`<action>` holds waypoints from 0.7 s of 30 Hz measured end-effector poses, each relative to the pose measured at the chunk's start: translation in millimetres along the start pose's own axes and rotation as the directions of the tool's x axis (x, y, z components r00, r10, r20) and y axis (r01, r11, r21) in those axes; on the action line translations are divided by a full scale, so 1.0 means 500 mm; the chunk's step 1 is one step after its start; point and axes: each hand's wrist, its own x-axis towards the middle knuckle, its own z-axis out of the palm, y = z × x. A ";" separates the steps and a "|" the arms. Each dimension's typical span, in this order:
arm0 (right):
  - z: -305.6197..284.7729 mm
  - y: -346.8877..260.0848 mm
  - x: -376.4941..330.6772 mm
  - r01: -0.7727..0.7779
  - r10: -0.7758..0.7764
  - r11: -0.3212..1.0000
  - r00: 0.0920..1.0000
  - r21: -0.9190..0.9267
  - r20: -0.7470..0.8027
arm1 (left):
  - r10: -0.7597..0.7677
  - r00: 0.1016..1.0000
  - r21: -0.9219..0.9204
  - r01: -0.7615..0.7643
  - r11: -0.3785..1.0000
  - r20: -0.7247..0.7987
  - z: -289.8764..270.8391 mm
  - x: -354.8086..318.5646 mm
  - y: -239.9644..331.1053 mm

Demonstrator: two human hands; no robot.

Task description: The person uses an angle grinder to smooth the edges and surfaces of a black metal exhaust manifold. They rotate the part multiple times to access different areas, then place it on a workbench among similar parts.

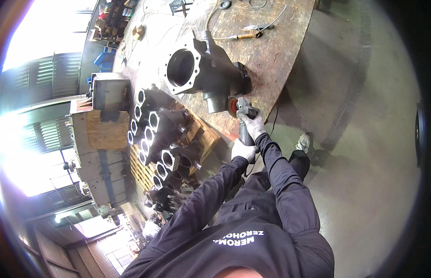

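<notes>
Both my gloved hands are wrapped round an angle grinder [245, 135]. My left hand [243, 150] grips the rear of its body, and my right hand [253, 122] holds it up near the head. The grinder's reddish disc [233, 106] sits right beside a round stub on a large black metal casting [214, 76]; whether they touch I cannot tell. This casting lies on the worktable [275, 60], its bright machined flange with a wide round bore facing left. A cord runs from the grinder's rear.
Left of me, several similar black castings [166, 129] stand on a wooden pallet [206, 144]. An air tool with an orange-brown body [252, 33] and a hose lies at the table's far side. A large grey metal cabinet [104, 157] stands farther left. Concrete floor [363, 162] stretches to the right.
</notes>
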 end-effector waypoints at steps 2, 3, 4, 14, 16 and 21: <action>-0.006 -0.003 -0.001 -0.007 0.006 1.000 0.997 0.014 0.077 | -0.005 1.000 0.016 0.005 1.000 -0.024 0.003 -0.005 0.008; -0.004 -0.004 -0.003 0.004 -0.008 0.999 0.995 0.044 0.098 | -0.022 0.999 0.028 0.022 0.999 -0.027 0.002 -0.012 0.009; -0.006 -0.004 -0.005 -0.058 0.056 0.998 0.989 0.013 0.135 | -0.042 0.999 0.001 0.042 0.999 -0.023 0.001 -0.019 0.008; -0.005 -0.017 -0.011 0.003 0.006 0.998 0.991 -0.068 0.137 | -0.010 0.996 -0.014 0.009 1.000 -0.087 0.008 -0.030 0.007; -0.003 -0.026 -0.013 0.038 -0.025 0.996 0.990 -0.087 0.142 | -0.001 0.996 -0.058 -0.004 0.998 -0.090 0.009 -0.028 0.002; 0.003 -0.036 -0.027 -0.006 0.021 0.995 0.988 -0.098 0.150 | -0.008 0.998 -0.121 0.000 0.993 -0.062 0.005 -0.024 -0.015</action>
